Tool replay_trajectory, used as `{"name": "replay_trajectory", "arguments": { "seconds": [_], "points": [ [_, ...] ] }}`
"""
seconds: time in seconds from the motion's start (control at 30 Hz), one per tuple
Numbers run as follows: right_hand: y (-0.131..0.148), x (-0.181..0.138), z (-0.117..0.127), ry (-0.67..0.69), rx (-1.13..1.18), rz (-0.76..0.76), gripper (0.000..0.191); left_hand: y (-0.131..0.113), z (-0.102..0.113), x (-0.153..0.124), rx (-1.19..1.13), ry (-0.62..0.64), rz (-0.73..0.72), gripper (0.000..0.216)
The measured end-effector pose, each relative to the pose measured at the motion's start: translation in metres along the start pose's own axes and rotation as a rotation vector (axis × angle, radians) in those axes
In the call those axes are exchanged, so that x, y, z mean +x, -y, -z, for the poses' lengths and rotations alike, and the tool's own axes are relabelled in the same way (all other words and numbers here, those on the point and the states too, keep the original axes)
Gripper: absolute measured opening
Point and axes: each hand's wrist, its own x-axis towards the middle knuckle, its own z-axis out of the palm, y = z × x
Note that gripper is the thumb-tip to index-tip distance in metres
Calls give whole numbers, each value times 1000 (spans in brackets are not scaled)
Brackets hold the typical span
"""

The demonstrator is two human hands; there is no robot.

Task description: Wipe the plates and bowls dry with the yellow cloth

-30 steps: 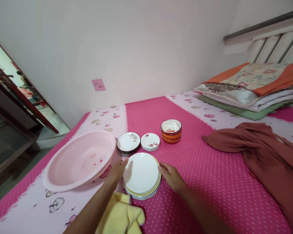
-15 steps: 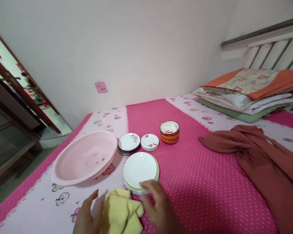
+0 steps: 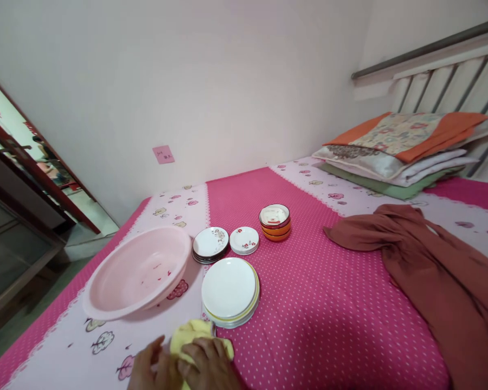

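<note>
Both of my hands are at the bottom edge of the view, on a yellow cloth (image 3: 189,333) that lies on the pink bedsheet. My right hand (image 3: 209,365) is curled over the cloth and grips it. My left hand (image 3: 148,368) lies beside it with its fingers touching the cloth's left side. Just beyond the cloth sits a stack of white plates (image 3: 230,291). A large pink plastic basin (image 3: 140,276) rests to the left of the stack.
Farther back stand a stack of brown-rimmed plates (image 3: 210,244), a stack of small flowered saucers (image 3: 244,240) and stacked orange bowls (image 3: 275,222). A brown garment (image 3: 431,260) sprawls on the right. Folded bedding (image 3: 398,146) lies by the headboard. A wooden cabinet (image 3: 12,216) is left.
My hands left the sides of the white plate stack, drew back toward me and came down on the yellow cloth. The view shifted slightly.
</note>
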Motion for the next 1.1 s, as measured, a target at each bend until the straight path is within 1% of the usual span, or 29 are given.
{"name": "replay_trajectory", "arguments": {
  "seconds": [0.03, 0.07, 0.1, 0.17, 0.23, 0.3, 0.37, 0.4, 0.5, 0.6, 0.7, 0.8, 0.9, 0.97, 1.03, 1.1],
  "points": [
    [-1, 0, 0, 22, -14, 7, 14, -9, -3, 5, 23, -72, -42, 63],
    [-2, 0, 1, 63, -18, 20, 16, -20, -8, 11, 43, -85, -85, 68],
    [-3, 1, 4, 117, -9, 44, 19, -31, -14, 18, 52, -55, -112, 71],
    [-10, 4, 15, 222, 43, 103, 22, -52, -30, 34, 71, 69, -156, 73],
    [-17, 6, 28, 291, 98, 156, 23, -66, -49, 49, 78, 158, -166, 74],
    [-22, 7, 36, 319, 99, 157, 21, -73, -67, 60, 85, 205, -155, 75],
    [-21, 6, 35, 304, 53, 131, 19, -75, -80, 66, 89, 226, -143, 73],
    [-20, 4, 32, 290, 27, 119, 19, -76, -84, 67, 90, 230, -141, 68],
    [-14, 1, 23, 280, 0, 110, 22, -75, -89, 66, 87, 220, -148, 48],
    [-15, 1, 24, 287, 20, 115, 27, -76, -89, 62, 86, 176, -155, 35],
    [-20, 3, 30, 284, 20, 133, 27, -77, -90, 60, 82, 122, -159, 31],
    [-22, 3, 29, 297, 14, 132, 25, -78, -90, 61, 64, 79, -165, 31],
    [-16, -1, 22, 256, -41, 98, 22, -78, -90, 65, 33, 31, -167, 28],
    [-11, -2, 19, 233, -67, 50, 19, -78, -89, 68, -6, 2, -159, 26],
    [-9, -1, 19, 255, -62, -3, 18, -79, -88, 70, -64, -26, -151, 23],
    [-10, 4, 22, 289, -53, -8, 19, -81, -87, 70, -127, -61, -148, 20]
  ]
}}
